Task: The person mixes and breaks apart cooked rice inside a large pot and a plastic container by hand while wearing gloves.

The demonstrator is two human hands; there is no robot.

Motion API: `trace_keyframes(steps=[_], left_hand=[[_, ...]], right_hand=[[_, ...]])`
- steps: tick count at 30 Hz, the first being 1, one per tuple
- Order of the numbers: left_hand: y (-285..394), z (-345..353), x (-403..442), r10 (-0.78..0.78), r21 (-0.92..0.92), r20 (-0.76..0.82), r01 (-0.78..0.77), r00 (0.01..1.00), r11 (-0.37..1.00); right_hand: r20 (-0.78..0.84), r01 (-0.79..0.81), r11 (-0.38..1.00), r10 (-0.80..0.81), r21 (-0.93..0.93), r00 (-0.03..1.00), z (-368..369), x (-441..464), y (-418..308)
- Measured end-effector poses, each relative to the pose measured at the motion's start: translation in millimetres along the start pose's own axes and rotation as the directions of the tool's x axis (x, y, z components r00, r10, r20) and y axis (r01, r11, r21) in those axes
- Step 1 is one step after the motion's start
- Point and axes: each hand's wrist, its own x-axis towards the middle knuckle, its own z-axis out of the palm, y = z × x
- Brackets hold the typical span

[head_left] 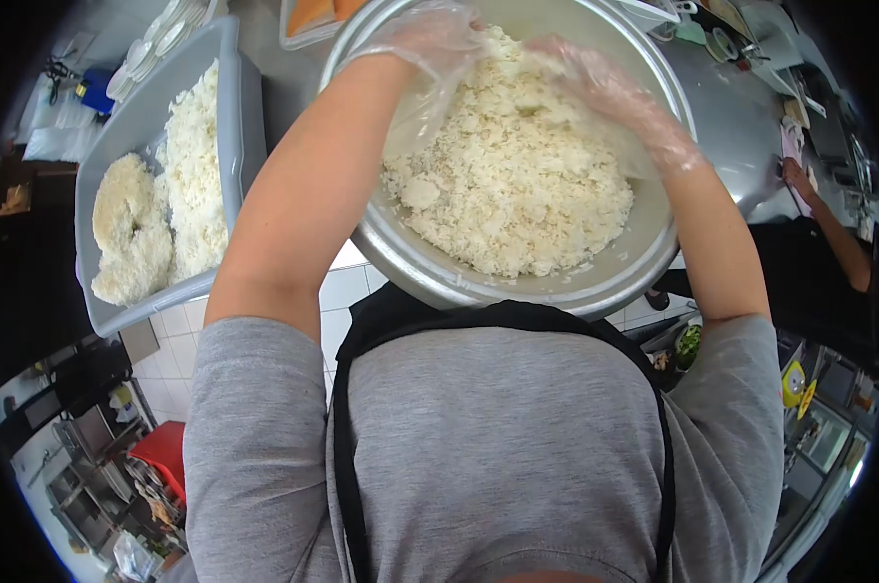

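A large round metal pot (672, 92) holds a heap of cooked white rice (527, 199). Both of my hands wear clear plastic gloves and are inside the pot, over its far side. My left hand (439, 37) is at the rice's upper left edge, its fingers blurred and partly hidden by the loose glove. To the right, my right hand (600, 85) reaches over the rice, smeared by motion. Whether either hand grips any rice does not show.
A grey plastic tub (235, 136) with more rice (194, 165) stands at the left. Behind the pot is a container with orange pieces (311, 14). Stacked white dishes (162, 39) lie beyond the tub. At the right, another person's hand (797, 177) rests near a pink cloth.
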Motion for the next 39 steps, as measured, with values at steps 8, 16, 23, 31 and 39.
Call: trace_keyframes(steps=[8, 16, 23, 31, 39], left_hand=[[76.4, -54.9, -27.8, -0.081, 0.052, 0.190, 0.072, 0.978, 0.996], [90.4, -30.9, -93.9, -0.077, 0.038, 0.891, 0.096, 0.447, 0.995], [112.5, -4.8, -89.6, -0.058, 0.047, 0.960, 0.047, 0.274, 0.998], [96.6, 26.8, -108.5, 0.285, -0.285, 0.941, 0.884, 0.184, 0.371], [143.0, 46.6, -106.0, 0.025, -0.344, 0.939, 0.937, 0.343, 0.061]], right_hand=[[-0.405, 0.205, 0.976, -0.216, -0.069, 0.888, 10.8, 3.2, 36.7], [-0.279, 0.206, 0.809, -0.054, 0.551, 0.959, -22.1, -32.6, 2.0], [0.057, -0.072, 0.121, 0.128, 0.990, 0.990, -19.8, -20.7, 13.6], [-0.238, 0.087, 0.760, 0.092, 0.644, 0.967, -25.6, -18.5, 26.7], [-0.321, 0.095, 0.943, 0.014, 0.320, 0.947, -28.0, -16.6, 25.9]])
